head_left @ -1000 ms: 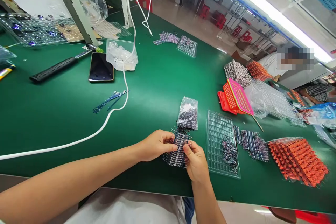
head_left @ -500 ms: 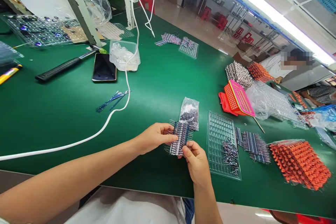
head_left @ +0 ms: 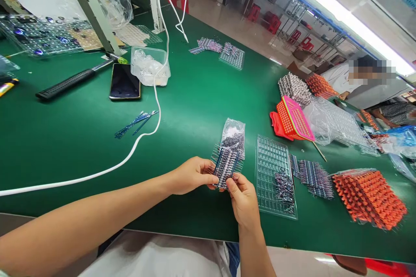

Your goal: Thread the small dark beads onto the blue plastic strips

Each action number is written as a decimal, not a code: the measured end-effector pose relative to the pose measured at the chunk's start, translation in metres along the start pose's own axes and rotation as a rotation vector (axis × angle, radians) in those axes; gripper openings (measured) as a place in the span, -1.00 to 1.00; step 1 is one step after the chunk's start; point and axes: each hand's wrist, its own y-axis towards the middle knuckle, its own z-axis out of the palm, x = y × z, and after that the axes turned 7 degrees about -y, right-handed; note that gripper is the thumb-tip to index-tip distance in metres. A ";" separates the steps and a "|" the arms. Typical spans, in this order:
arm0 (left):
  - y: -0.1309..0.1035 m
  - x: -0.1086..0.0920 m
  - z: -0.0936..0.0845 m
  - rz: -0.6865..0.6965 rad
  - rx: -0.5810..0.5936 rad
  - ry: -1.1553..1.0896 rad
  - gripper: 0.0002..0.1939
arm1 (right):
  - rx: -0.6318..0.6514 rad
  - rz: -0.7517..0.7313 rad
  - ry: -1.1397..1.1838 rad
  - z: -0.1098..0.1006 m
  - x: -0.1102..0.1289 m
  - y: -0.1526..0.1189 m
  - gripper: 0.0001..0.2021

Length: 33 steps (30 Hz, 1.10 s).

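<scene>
Between my two hands is a small dark circuit board panel [head_left: 226,162] with rows of parts and thin wire leads sticking out on both sides. My left hand [head_left: 198,174] grips its lower left edge, thumb on top. At the lower right corner, my right hand [head_left: 241,190] pinches it between thumb and fingers. Just behind the panel lies a clear plastic bag [head_left: 234,132] of small dark parts, partly covered by it. To the right, a clear compartment tray [head_left: 268,177] carries a heap of small leaded components [head_left: 284,188].
More leaded panels [head_left: 315,179] and an orange stack [head_left: 370,197] lie at right, with a pink-orange basket [head_left: 294,119] behind. A white cable [head_left: 130,156] crosses the left, near a hammer [head_left: 69,82], phone [head_left: 125,82] and plastic tub [head_left: 150,67]. A person [head_left: 341,78] sits at far right.
My left hand has slid down to the panel's lower left edge, uncovering more of its face. The panel has turned slightly, and the whole view has shifted a little.
</scene>
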 end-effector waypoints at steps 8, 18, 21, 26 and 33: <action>-0.002 0.000 0.002 -0.017 0.068 -0.046 -0.74 | 0.083 0.081 0.190 0.006 0.011 0.001 -0.75; -0.002 -0.018 -0.012 0.131 -0.236 0.072 -0.73 | -0.125 -0.023 -0.161 0.002 0.016 -0.004 -0.78; -0.003 -0.023 -0.018 0.251 -0.362 0.070 -0.73 | -0.052 -0.063 -0.410 0.007 0.022 -0.012 -0.83; -0.001 -0.026 -0.020 0.350 -0.529 -0.013 -0.70 | -0.015 0.004 -0.533 0.022 0.018 -0.019 -0.87; -0.003 -0.030 -0.014 0.426 -0.604 -0.028 -0.68 | -0.051 0.037 -0.471 0.041 0.004 -0.013 -0.75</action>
